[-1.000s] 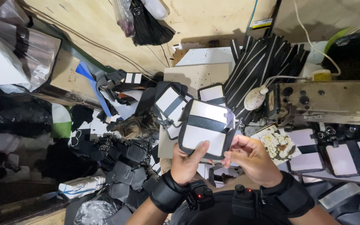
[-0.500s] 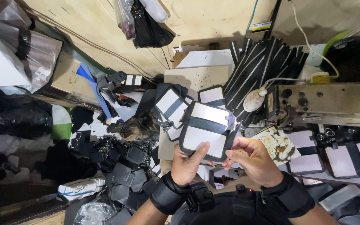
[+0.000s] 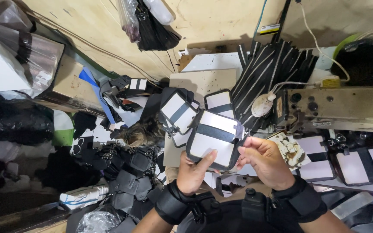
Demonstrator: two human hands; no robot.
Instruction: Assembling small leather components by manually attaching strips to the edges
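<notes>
Cluttered sewing bench behind; white rectangular pouch with black trim and band [image 3: 214, 139], long axis toward 1 o'clock. Left hand [image 3: 195, 172] pinches its 7 o'clock edge, right hand [image 3: 262, 160] its 4 o'clock corner.

Grey metal sewing machine [image 3: 342, 108] at right. Left of it: fanned bundle of black zipper strips [image 3: 268, 73], tabby cat [image 3: 141, 133], pile of black pouches [image 3: 128, 172]. Above: black plastic bag [image 3: 154, 30] hanging on plywood wall [image 3: 91, 26].

Pouch [image 3: 214, 140] between hands; cat [image 3: 141, 133] left; sewing machine [image 3: 337, 108] right.
</notes>
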